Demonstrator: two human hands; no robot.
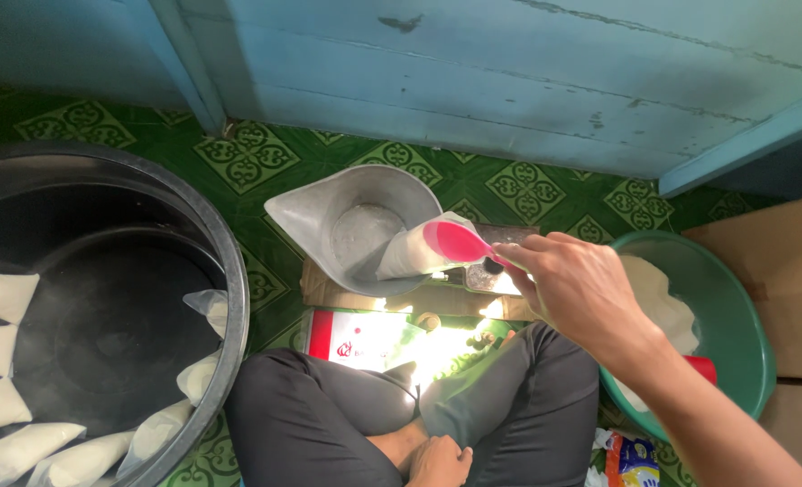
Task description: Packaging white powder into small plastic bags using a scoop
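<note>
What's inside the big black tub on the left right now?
Sealed clear bags of white liquid line the big black tub wall; its dark bottom shows. The near-left part is cut off.

black tub (230, 271) cut off left; left hand (439, 462) cropped at bottom edge.

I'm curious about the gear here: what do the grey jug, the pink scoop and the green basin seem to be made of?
The grey jug looks like dull metal, perhaps aluminium: matt grey with a soft sheen. The pink scoop, held by the right hand, seems glossy plastic, going by its bright, even colour. The green basin also looks plastic, with a smooth rim and uniform colour.
</note>
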